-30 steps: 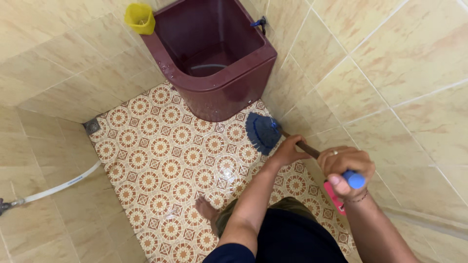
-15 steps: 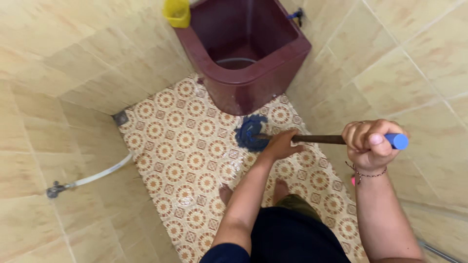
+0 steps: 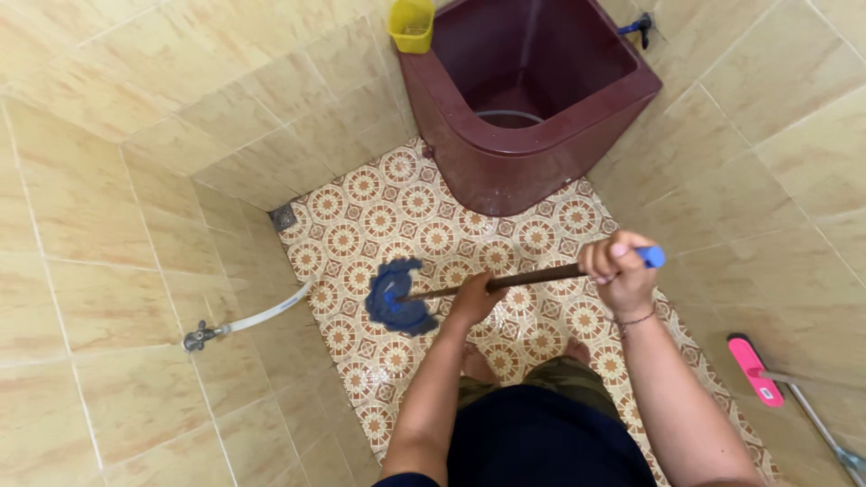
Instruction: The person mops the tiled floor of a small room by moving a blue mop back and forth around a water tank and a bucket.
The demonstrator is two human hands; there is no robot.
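Patterned tile floor (image 3: 361, 189) under blue mop (image 3: 397, 298), left hand (image 3: 474, 302) and right hand (image 3: 618, 271) both gripping it.

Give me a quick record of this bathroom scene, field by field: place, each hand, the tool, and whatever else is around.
place: small tiled bathroom, patterned floor, beige wall tiles
left hand: grips the brush handle lower down
right hand: grips the handle just below its blue end
brush head: blue, pressed on the floor
water tub: maroon, in the far corner
scoop: yellow, at the tub's left corner
floor drain: at the left wall
hose: white, along the left wall
second brush: pink head, on the right
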